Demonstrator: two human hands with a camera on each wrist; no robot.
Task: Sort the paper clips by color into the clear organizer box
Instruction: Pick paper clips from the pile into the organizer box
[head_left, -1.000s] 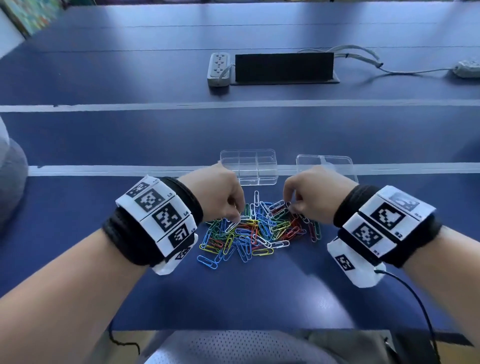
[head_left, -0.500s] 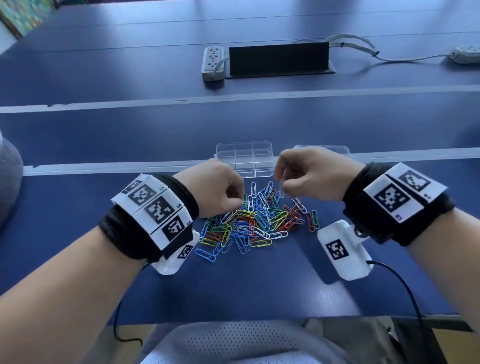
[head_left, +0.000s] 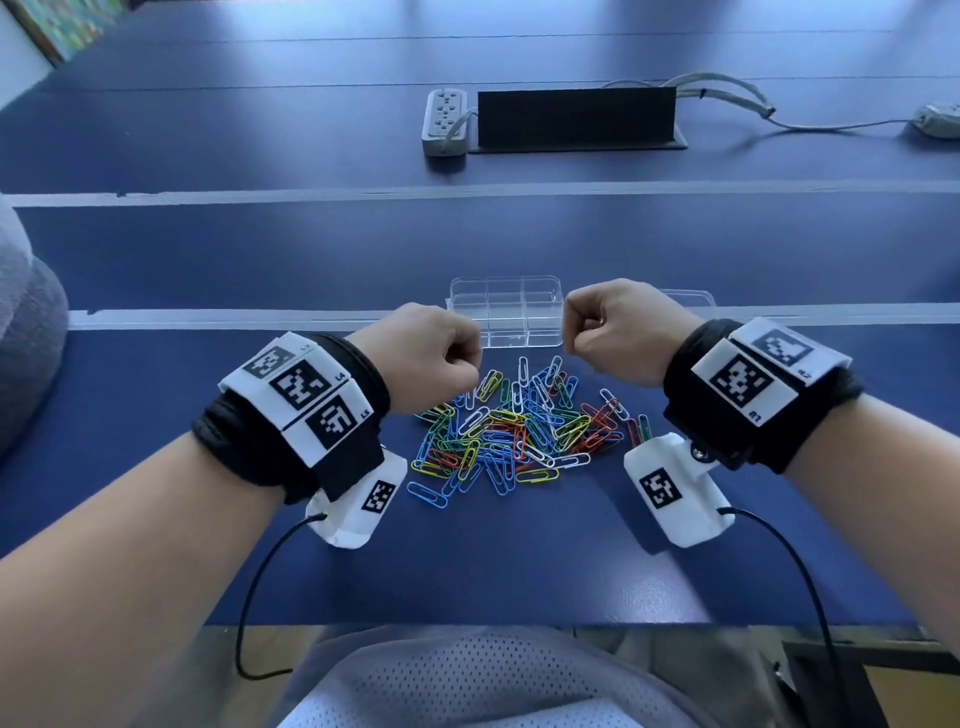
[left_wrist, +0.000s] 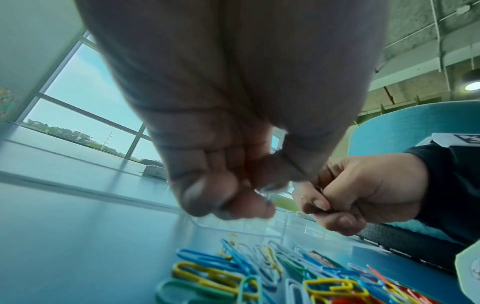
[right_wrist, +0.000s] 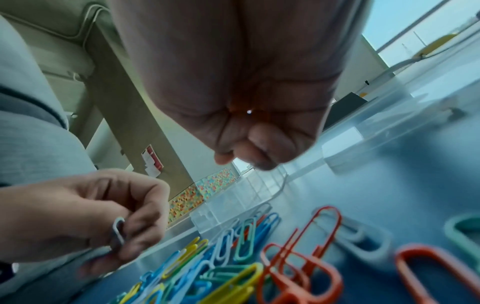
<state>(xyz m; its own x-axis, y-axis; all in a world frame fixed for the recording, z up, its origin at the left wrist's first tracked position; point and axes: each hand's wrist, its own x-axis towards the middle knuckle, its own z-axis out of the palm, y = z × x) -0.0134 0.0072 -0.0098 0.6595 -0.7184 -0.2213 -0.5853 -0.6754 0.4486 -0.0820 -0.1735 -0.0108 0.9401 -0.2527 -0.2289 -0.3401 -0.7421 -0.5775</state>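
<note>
Mixed-colour clips (head_left: 511, 431) lie heaped just before the clear box (head_left: 506, 312), its compartments empty. Left hand (head_left: 428, 358) pinches white clips; right hand's (head_left: 615, 332) curled grip: contents unclear.

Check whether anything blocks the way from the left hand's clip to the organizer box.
Nothing visible does. The left hand pinches a white paper clip above the pile of paper clips. The clear organizer box sits open-topped just beyond the pile, its lid off to the right behind the right hand.

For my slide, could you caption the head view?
Both hands, left hand and right hand, raised over mixed paper clips, near organizer box.
</note>
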